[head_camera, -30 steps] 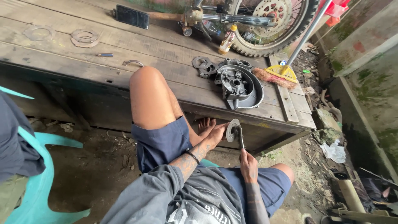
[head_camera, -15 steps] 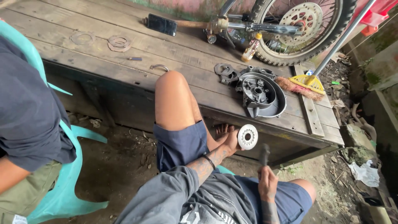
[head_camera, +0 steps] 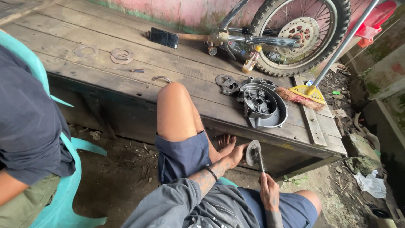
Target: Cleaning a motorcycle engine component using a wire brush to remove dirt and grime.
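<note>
My left hand (head_camera: 237, 154) holds a round metal disc part (head_camera: 252, 152) by its edge, low in front of the wooden platform. My right hand (head_camera: 269, 193) grips the handle of a small brush (head_camera: 260, 162), whose bristle end lies against the disc. My bare knee (head_camera: 174, 105) rises just left of both hands, and my foot (head_camera: 226, 144) rests on the ground below the platform edge.
A grey engine cover (head_camera: 262, 105) and smaller metal parts (head_camera: 226, 81) lie on the wooden platform (head_camera: 105, 76). Ring gaskets (head_camera: 121, 55), a black phone (head_camera: 163, 37), a small bottle (head_camera: 250, 62), a motorcycle wheel (head_camera: 300, 33) and a yellow broom (head_camera: 308, 92) are nearby. Another person sits at left on a teal chair (head_camera: 71, 190).
The view has swung left, bringing the other person and chair into sight. My right hand has moved the brush from apart from the disc onto it.
</note>
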